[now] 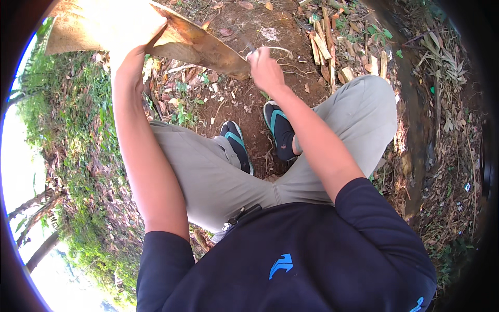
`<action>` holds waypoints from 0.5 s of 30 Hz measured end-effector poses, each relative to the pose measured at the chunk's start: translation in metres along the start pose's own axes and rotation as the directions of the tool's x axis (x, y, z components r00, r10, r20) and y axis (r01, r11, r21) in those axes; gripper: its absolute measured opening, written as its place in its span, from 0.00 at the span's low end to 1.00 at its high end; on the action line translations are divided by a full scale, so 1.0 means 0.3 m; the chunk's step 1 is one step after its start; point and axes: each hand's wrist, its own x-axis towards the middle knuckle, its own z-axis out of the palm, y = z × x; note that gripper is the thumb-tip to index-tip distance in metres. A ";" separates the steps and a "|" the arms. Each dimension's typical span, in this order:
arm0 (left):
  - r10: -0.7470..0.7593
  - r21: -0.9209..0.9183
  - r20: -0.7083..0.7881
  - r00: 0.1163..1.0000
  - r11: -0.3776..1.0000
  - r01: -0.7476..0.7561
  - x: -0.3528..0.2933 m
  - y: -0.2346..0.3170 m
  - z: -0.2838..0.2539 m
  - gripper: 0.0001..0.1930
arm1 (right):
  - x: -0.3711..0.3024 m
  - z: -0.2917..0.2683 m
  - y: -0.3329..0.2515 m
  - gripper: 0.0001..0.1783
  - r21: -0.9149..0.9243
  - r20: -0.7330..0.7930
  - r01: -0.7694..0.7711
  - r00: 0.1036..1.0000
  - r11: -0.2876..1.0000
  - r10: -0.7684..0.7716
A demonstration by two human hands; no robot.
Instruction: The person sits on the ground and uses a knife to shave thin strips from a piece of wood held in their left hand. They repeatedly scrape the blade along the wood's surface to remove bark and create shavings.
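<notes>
At the upper left, my left hand (pixel 134 52) grips a broad, light-brown slab of wood (pixel 200 49). The thumb lies against its face and bright glare washes out the fingers. The slab slants down to the right, with a darker, rough lower end. Beside that end, my right hand (pixel 266 70) is closed on a thin, grey, blade-like tool (pixel 248 42). The tool is blurred, its handle is hidden in the fist, and whether it touches the slab I cannot tell.
Split wood sticks (pixel 325 47) lie on the soil at the upper right. Wood chips and dry leaves are scattered around my sandalled feet (pixel 278 127). Along the right runs a dark trunk-like strip (pixel 413 130). Green plants (pixel 88 229) and leaning branches (pixel 39 249) stand at the left.
</notes>
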 end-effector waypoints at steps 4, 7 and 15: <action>0.159 -0.085 -0.109 0.981 0.982 -0.169 0.057 -0.033 -0.031 0.21 | 0.070 -0.024 0.035 0.20 0.432 -0.505 0.107 0.852 0.895 0.142; 0.229 -0.168 -0.222 0.948 0.948 -0.269 0.049 -0.019 -0.034 0.19 | 0.136 -0.011 0.155 0.18 0.788 -0.468 0.001 0.650 0.616 0.598; 0.164 -0.270 -0.262 0.951 0.934 -0.235 -0.039 0.076 0.003 0.15 | 0.130 0.207 0.408 0.20 0.806 0.259 -0.544 0.678 0.233 0.688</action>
